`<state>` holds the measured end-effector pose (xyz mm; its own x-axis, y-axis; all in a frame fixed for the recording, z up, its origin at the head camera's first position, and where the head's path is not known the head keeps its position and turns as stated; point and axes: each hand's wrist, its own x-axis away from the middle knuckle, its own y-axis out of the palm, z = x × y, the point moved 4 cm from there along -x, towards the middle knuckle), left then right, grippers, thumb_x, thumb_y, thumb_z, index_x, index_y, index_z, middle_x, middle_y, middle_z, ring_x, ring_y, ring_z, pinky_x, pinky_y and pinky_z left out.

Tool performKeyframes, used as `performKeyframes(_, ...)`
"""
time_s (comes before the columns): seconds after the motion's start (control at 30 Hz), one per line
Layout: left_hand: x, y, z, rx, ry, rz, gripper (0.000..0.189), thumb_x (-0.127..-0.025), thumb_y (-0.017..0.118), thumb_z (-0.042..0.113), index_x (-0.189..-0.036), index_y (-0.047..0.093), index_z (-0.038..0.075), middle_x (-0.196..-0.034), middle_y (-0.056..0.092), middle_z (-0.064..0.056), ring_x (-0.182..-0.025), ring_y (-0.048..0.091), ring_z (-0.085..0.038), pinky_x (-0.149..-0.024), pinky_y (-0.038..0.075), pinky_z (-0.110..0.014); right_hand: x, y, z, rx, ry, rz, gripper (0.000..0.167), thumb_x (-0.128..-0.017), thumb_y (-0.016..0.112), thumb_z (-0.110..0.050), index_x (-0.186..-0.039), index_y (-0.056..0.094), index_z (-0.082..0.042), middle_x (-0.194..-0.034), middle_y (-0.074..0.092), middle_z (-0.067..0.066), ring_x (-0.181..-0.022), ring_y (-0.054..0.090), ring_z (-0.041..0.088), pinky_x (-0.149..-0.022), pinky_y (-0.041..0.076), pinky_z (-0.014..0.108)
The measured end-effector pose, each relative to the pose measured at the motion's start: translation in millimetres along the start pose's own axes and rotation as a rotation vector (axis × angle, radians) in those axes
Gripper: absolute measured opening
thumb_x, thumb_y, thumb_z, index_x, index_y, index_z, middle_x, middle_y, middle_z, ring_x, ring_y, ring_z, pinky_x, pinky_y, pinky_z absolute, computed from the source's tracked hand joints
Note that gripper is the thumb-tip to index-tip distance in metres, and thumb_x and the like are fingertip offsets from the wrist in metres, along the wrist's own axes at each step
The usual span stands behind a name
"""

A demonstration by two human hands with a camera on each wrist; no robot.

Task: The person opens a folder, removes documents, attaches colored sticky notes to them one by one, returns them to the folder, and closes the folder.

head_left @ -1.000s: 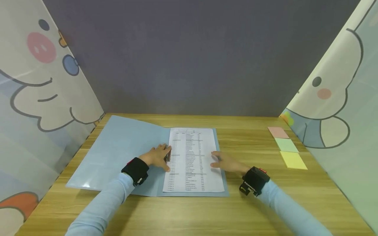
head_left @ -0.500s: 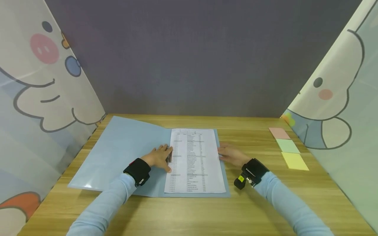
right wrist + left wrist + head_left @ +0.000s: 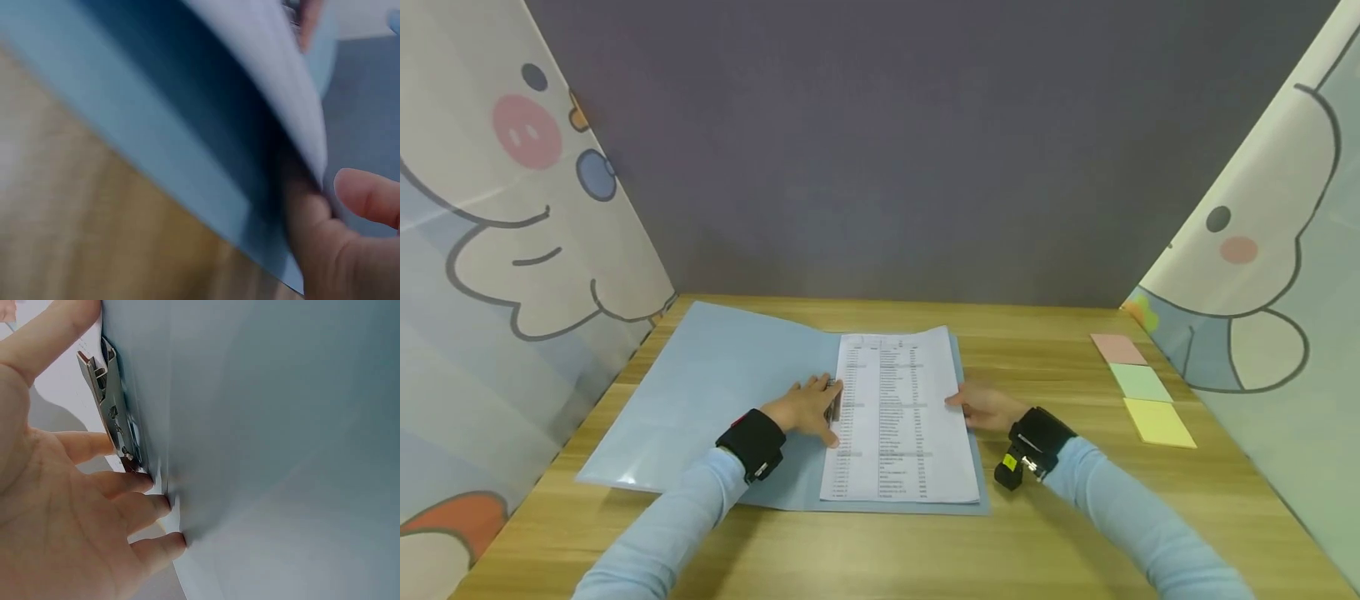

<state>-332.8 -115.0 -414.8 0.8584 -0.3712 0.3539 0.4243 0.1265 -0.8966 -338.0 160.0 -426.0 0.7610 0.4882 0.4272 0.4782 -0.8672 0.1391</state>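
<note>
A light blue clip folder (image 3: pixel 722 392) lies spread on the table, its cover to the left. On its right half rests a stack of printed sheets (image 3: pixel 898 433), with a metal clip (image 3: pixel 111 406) at their left edge. My left hand (image 3: pixel 805 408) has its fingers spread around the clip, fingertips pressing on the folder by the spine and thumb at the sheets' edge. At the right edge, my right hand (image 3: pixel 992 407) holds the sheets, fingers beneath and thumb on the upper side. The right wrist view shows the paper edge raised off the folder, which is blurred there.
To the right on the wooden table (image 3: pixel 895 554) lie a pink sticky-note pad (image 3: pixel 1117 349), a green one (image 3: pixel 1140 382) and a yellow one (image 3: pixel 1159 422). A dark panel (image 3: pixel 880 158) stands behind, and cartoon-printed walls flank both sides.
My right hand first drew back from on top of the sheets to their right edge, then took hold of that edge and raised it. The left hand has stayed by the clip.
</note>
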Motion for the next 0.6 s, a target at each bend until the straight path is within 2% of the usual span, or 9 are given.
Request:
performKeyframes(0.13,0.0,0.6,0.8,-0.002,-0.010,0.003,0.102,-0.069,0.077,0.041,-0.145,0.020,0.004,-0.151,0.013,-0.023,-0.138,0.012,-0.041,-0.109,0.012,-0.058,-0.4,5,7,0.050,-0.005,0.026,0.041,-0.095,0.041,-0.003,-0.134,0.033,0.008,-0.117,0.059,0.016,-0.095,0.062,0.017,-0.081,0.050,0.031)
performKeyframes(0.33,-0.2,0.2,-0.3,-0.008,-0.007,-0.005,0.102,-0.070,0.076,0.042,-0.146,0.019,0.004,-0.151,0.012,-0.022,-0.139,0.011,-0.040,-0.110,0.011,-0.057,-3.0,4,11,0.125,-0.024,0.167,0.037,-0.094,0.046,-0.006,-0.129,0.042,0.007,-0.109,0.063,0.014,-0.087,0.063,0.016,-0.075,0.051,0.030)
performKeyframes(0.5,0.5,-1.6,-2.9,0.059,0.033,-0.028,0.102,-0.070,0.076,0.038,-0.146,0.017,0.003,-0.151,0.010,-0.024,-0.139,0.007,-0.042,-0.109,0.007,-0.059,-8.7,2,15,0.154,-0.011,0.268,0.033,-0.094,0.047,-0.006,-0.126,0.047,0.001,-0.107,0.064,0.014,-0.085,0.064,0.018,-0.072,0.051,0.030)
performKeyframes(0.6,-0.4,-3.1,-5.8,0.112,0.058,-0.052,0.103,-0.070,0.078,0.034,-0.145,0.016,0.001,-0.151,0.010,-0.025,-0.138,0.007,-0.042,-0.109,0.007,-0.059,-9.5,2,17,0.164,-0.016,0.271,0.034,-0.094,0.047,-0.006,-0.128,0.046,0.000,-0.109,0.063,0.014,-0.086,0.063,0.018,-0.072,0.051,0.030)
